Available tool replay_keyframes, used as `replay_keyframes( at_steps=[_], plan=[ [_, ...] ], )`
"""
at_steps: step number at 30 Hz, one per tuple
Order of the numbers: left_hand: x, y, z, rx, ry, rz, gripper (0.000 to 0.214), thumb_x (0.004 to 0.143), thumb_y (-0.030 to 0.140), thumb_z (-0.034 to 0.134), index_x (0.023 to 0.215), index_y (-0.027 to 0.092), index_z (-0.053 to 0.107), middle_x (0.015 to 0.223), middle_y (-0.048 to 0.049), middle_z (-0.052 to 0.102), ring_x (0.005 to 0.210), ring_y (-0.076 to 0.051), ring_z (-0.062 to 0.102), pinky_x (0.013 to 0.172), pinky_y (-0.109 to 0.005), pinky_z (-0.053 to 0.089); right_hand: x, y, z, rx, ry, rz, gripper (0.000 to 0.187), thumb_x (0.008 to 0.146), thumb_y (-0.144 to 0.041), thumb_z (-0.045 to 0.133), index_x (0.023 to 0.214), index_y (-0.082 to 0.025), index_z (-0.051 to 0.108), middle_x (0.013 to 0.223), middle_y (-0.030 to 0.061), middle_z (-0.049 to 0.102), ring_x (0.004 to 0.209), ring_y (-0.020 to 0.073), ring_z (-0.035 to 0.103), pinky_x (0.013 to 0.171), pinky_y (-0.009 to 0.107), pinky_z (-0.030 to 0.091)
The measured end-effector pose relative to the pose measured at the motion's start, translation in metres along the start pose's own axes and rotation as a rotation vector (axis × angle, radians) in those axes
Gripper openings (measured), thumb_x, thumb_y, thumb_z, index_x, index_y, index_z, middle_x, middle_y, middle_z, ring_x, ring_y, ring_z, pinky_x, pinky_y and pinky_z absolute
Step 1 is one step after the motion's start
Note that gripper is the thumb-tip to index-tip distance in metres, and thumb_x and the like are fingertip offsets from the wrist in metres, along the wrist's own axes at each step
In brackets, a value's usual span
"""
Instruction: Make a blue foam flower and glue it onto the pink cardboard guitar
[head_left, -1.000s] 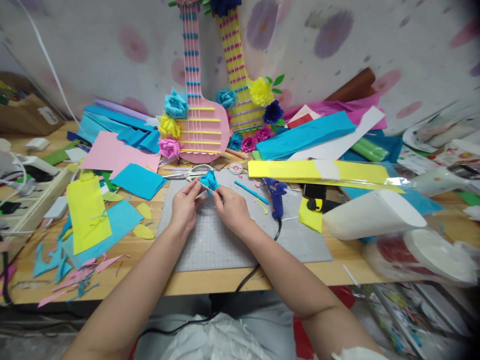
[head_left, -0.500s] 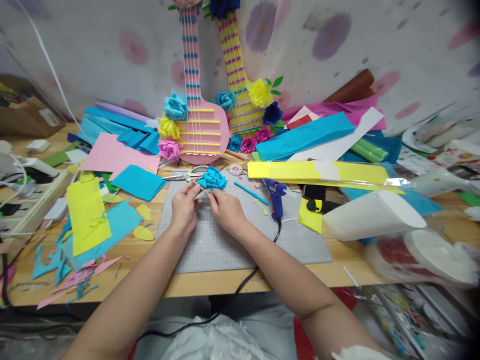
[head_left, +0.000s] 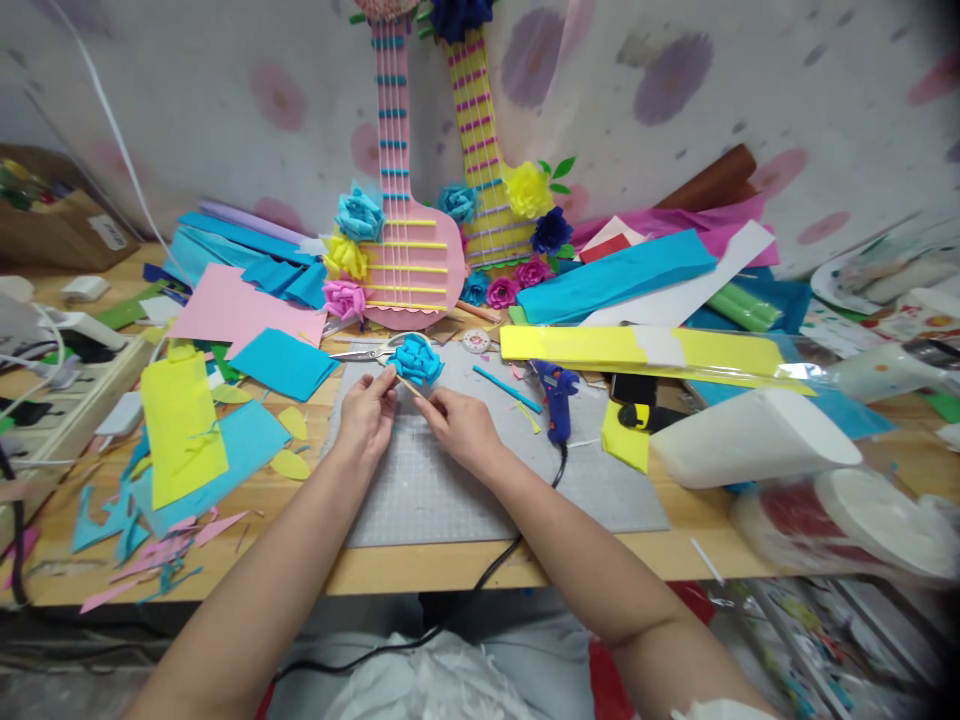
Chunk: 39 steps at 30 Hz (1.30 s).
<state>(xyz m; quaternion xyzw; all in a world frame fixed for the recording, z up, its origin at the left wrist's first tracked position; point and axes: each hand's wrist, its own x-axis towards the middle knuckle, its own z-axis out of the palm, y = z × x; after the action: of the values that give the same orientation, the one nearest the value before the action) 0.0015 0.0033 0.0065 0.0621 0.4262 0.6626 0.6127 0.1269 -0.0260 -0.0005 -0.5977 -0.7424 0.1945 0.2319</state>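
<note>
A blue crepe-paper flower (head_left: 417,360) sits just beyond my fingertips, over the grey cutting mat (head_left: 480,500). My left hand (head_left: 367,418) is closed, its thumb and fingers pinched at the flower's near left side. A thin tan stick (head_left: 409,387) runs slantwise from there to my right hand (head_left: 466,430), whose thumb and forefinger pinch its other end. Whether the stick is joined to the flower I cannot tell. Scissors (head_left: 367,354) lie behind my left hand, their handles partly hidden by the flower. To the right are a blue paper strip (head_left: 507,389) and a blue glue gun (head_left: 556,400).
Two decorated paper guitars, one pink (head_left: 416,260) and one yellow (head_left: 480,150), lean on the back wall. Paper sheets and scraps (head_left: 180,430) cover the left side. A white roll (head_left: 754,440) lies at right. The glue gun's black cord (head_left: 499,562) drops over the front edge.
The flower has shifted slightly left relative to my hands and turned a little. Both hands keep their pinch on the thin stick. The whole view has moved slightly.
</note>
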Motion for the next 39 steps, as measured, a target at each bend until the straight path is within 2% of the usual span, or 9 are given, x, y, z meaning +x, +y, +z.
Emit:
replay_keyframes(
  at_steps=[5, 11, 16, 21, 28, 36, 39],
  plan=[
    [-0.001, 0.001, 0.001, -0.022, -0.015, -0.009, 0.022, 0.075, -0.005, 0.055, 0.061, 0.012, 0.049, 0.051, 0.0022, 0.054, 0.047, -0.003, 0.052, 0.047, -0.011, 0.038, -0.001, 0.001, 0.001, 0.045, 0.007, 0.005, 0.031, 0.088, -0.043, 0.044, 0.079, -0.019, 0.062, 0.072, 0.0016, 0.065, 0.064, 0.0121, 0.055, 0.059, 0.022, 0.032],
    [-0.001, 0.000, 0.002, -0.044, -0.030, 0.002, 0.025, 0.073, -0.006, 0.056, 0.059, 0.013, 0.049, 0.050, 0.0038, 0.050, 0.049, -0.003, 0.050, 0.053, -0.014, 0.040, -0.003, 0.001, -0.001, 0.081, 0.050, -0.005, 0.023, 0.088, -0.038, 0.045, 0.083, -0.020, 0.060, 0.077, 0.0006, 0.065, 0.068, 0.0122, 0.056, 0.062, 0.022, 0.032],
    [0.000, -0.001, -0.001, -0.012, -0.127, 0.032, 0.015, 0.070, 0.001, 0.062, 0.070, 0.013, 0.055, 0.062, 0.0018, 0.060, 0.058, -0.005, 0.055, 0.060, -0.017, 0.041, -0.002, 0.000, -0.004, 0.050, 0.000, 0.010, 0.025, 0.091, -0.035, 0.042, 0.084, -0.020, 0.060, 0.078, 0.0014, 0.066, 0.070, 0.0133, 0.057, 0.062, 0.022, 0.032],
    [-0.003, 0.001, -0.003, 0.041, -0.191, 0.104, 0.025, 0.061, 0.002, 0.066, 0.078, 0.015, 0.054, 0.068, 0.0020, 0.063, 0.063, -0.008, 0.059, 0.065, -0.020, 0.044, 0.001, 0.003, -0.008, 0.022, -0.030, 0.033, 0.029, 0.092, -0.035, 0.037, 0.086, -0.021, 0.061, 0.080, 0.0017, 0.067, 0.073, 0.0141, 0.059, 0.063, 0.022, 0.033],
    [-0.007, 0.001, -0.002, 0.122, -0.155, 0.149, 0.034, 0.057, 0.004, 0.069, 0.083, 0.016, 0.050, 0.069, 0.0016, 0.064, 0.063, -0.009, 0.060, 0.067, -0.023, 0.046, 0.005, 0.007, -0.014, -0.065, -0.084, 0.012, 0.031, 0.093, -0.036, 0.035, 0.087, -0.022, 0.061, 0.082, 0.0018, 0.068, 0.077, 0.0147, 0.061, 0.064, 0.023, 0.032],
    [-0.005, 0.002, -0.004, 0.197, -0.150, 0.123, 0.025, 0.060, 0.005, 0.063, 0.079, 0.015, 0.049, 0.064, 0.0016, 0.062, 0.060, -0.010, 0.059, 0.069, -0.026, 0.048, 0.009, 0.005, -0.015, -0.205, -0.116, -0.002, 0.032, 0.094, -0.038, 0.032, 0.093, -0.022, 0.060, 0.089, 0.0034, 0.069, 0.079, 0.0160, 0.061, 0.059, 0.025, 0.027],
    [-0.005, 0.003, -0.003, 0.199, -0.130, 0.137, 0.028, 0.058, 0.003, 0.064, 0.080, 0.015, 0.050, 0.065, 0.0017, 0.063, 0.062, -0.009, 0.059, 0.071, -0.026, 0.047, 0.010, 0.005, -0.015, -0.222, -0.113, 0.000, 0.033, 0.094, -0.038, 0.031, 0.091, -0.022, 0.060, 0.088, 0.0029, 0.069, 0.078, 0.0160, 0.061, 0.058, 0.025, 0.026]
  ],
)
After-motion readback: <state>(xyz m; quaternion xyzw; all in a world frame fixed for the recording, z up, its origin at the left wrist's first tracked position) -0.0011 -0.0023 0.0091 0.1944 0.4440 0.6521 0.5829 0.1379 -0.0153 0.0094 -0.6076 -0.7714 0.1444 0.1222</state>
